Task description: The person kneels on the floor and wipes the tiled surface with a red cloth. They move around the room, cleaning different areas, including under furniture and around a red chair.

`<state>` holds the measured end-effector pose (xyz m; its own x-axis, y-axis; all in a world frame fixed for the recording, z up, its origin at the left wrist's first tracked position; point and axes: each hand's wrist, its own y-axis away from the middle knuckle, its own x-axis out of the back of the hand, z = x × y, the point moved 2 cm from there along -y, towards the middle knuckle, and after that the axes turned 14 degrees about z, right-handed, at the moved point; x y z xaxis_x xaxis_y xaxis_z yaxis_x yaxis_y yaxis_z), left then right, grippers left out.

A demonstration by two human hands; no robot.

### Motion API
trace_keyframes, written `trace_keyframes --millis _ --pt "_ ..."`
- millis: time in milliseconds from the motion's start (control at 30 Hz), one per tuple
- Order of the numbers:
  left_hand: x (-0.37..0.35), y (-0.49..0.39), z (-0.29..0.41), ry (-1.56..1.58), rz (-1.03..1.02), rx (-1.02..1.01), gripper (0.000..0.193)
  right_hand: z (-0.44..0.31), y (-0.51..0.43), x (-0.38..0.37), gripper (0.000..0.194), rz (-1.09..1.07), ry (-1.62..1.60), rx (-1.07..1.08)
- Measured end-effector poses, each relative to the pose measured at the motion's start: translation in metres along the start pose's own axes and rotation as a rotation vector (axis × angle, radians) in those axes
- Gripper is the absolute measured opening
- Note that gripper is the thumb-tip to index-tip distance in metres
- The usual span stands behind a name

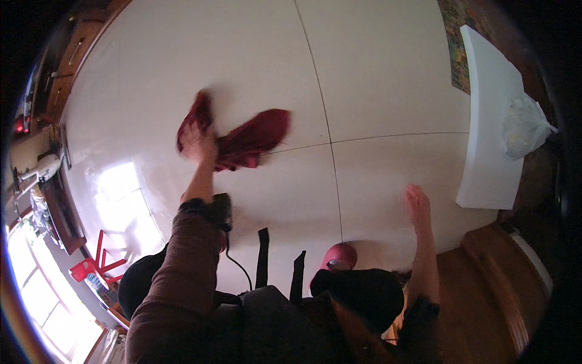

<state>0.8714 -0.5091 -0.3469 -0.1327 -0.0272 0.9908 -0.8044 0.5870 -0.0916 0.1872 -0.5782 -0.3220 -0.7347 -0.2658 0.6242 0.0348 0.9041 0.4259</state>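
Below me, a dark red cloth (254,134) spreads over the pale tiled floor (386,91), left of the middle, somewhat blurred. My left hand (199,142) is on the cloth and grips it, with part of it bunched up past the fingers and a wider flap out to the right. A dark device with a cable is strapped at my left wrist. On the right, my right hand (416,200) hangs over the floor with nothing in it, its fingers close together and slightly blurred; whether they are curled closed I cannot tell.
My pink shoe (342,255) shows at the bottom. A white slab (489,127) lies at the right with a tied clear plastic bag (525,127) on it, near a brown wooden step (482,282). A red plastic stool (97,264) stands at lower left; wooden cabinets (75,54) line the upper left.
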Motion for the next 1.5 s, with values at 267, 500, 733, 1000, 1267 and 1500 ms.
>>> trace_keyframes --millis 267,500,733,1000,1267,1500 --pt "-0.027 0.098 0.007 -0.069 0.110 0.273 0.078 -0.036 -0.033 -0.058 0.104 0.296 0.684 0.304" --pt "0.057 0.230 0.269 0.519 -0.187 -0.830 0.061 -0.040 -0.027 -0.056 0.112 0.353 0.621 0.351" --pt "0.073 0.223 0.370 0.612 -0.213 -1.729 0.057 -0.049 -0.024 -0.054 0.102 0.265 0.787 0.429" --pt "0.036 -0.030 0.310 0.392 0.091 -0.768 0.069 -0.054 -0.019 -0.056 0.113 0.301 0.710 0.281" --pt "0.038 0.101 0.249 0.143 -0.053 -0.844 0.065 -0.055 -0.023 -0.058 0.116 0.232 0.806 0.204" --pt "0.059 0.245 0.229 0.576 -0.382 -1.709 0.068 -0.034 -0.025 -0.062 0.111 0.254 0.774 0.284"
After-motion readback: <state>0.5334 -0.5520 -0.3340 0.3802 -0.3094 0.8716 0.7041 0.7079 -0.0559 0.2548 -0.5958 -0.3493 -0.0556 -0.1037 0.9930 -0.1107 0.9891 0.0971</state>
